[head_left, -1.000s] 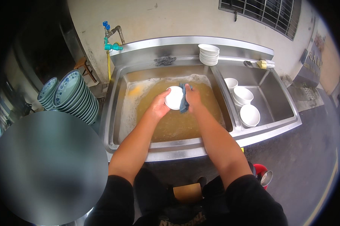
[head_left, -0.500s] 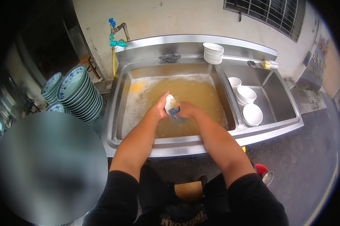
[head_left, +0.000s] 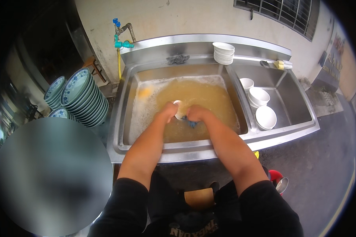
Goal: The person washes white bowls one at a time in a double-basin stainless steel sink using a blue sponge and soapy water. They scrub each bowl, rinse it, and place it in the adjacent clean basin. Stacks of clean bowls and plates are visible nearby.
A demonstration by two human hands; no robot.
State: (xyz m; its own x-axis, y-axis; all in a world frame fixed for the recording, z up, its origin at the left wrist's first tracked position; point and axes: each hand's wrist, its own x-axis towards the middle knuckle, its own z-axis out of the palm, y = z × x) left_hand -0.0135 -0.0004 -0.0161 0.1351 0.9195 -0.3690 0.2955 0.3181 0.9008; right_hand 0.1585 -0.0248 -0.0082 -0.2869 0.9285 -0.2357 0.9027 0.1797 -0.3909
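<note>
In the left basin of a steel sink, cloudy brown water stands with pale suds along its left side. My left hand is closed on the edge of a small white bowl at the water's surface, its open side turned partly toward my right hand. My right hand grips a blue-grey scrubbing cloth, part of which hangs below the fingers, just right of the bowl. The fingertips of the right hand are mostly hidden.
Several white bowls sit in the right basin. A stack of small white dishes stands on the back ledge, near a dark scouring pad and a yellow sponge. Blue-patterned dishes are piled at left, below the tap.
The white bowl has tipped and sunk lower toward the water. My right hand has shifted slightly right, and the cloth now hangs lower and farther right.
</note>
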